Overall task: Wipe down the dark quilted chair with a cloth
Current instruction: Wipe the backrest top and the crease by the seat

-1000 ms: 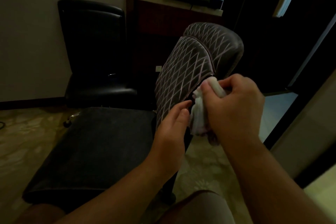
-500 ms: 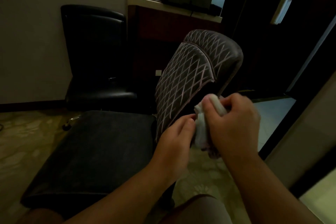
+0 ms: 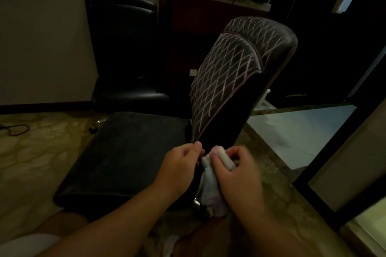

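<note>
Dark quilted leather chair with diamond stitching (image 3: pixel 227 81) stood centre, backrest tilted, beside plain black chair (image 3: pixel 123 52). Right hand (image 3: pixel 240 175) low at backrest's side edge, fingers curled round crumpled white cloth (image 3: pixel 211 185). Left hand (image 3: pixel 179 165) alongside, fingertips pinching backrest edge.

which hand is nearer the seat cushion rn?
Left. The left hand sits at the seat cushion's back right corner, by the backrest edge. The right hand grips the cloth farther right, off the cushion's side.
</note>
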Tool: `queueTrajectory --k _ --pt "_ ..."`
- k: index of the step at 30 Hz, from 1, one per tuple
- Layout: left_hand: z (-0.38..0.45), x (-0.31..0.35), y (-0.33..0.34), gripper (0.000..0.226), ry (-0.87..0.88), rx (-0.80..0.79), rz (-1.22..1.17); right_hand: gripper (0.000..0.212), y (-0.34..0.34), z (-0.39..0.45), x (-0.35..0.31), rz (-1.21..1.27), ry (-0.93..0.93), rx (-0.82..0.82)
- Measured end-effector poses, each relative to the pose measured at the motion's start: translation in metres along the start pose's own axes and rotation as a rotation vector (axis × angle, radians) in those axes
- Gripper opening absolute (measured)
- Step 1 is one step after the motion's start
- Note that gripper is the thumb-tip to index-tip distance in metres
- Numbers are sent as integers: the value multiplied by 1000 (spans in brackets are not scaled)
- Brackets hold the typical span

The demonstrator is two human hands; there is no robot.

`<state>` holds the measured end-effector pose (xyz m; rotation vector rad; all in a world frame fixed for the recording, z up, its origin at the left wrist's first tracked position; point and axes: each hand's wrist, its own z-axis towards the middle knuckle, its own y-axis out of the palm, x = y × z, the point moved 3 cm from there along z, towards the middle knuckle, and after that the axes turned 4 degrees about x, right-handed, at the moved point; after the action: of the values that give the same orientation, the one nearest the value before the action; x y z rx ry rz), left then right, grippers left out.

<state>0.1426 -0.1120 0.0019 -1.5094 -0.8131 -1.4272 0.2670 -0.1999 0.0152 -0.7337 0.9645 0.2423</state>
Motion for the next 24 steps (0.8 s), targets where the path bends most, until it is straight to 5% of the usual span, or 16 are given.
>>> queueTrajectory --k 7,16,24 --pt "15 -70 -48 40 -158 33 382 16 52 -18 55 116 370 -52" --pt "37 -119 -46 48 -221 -188 600 14 54 6 80 91 305 91" --pt "68 -178 -42 71 -261 -469 1055 20 55 47 112 51 325 143"
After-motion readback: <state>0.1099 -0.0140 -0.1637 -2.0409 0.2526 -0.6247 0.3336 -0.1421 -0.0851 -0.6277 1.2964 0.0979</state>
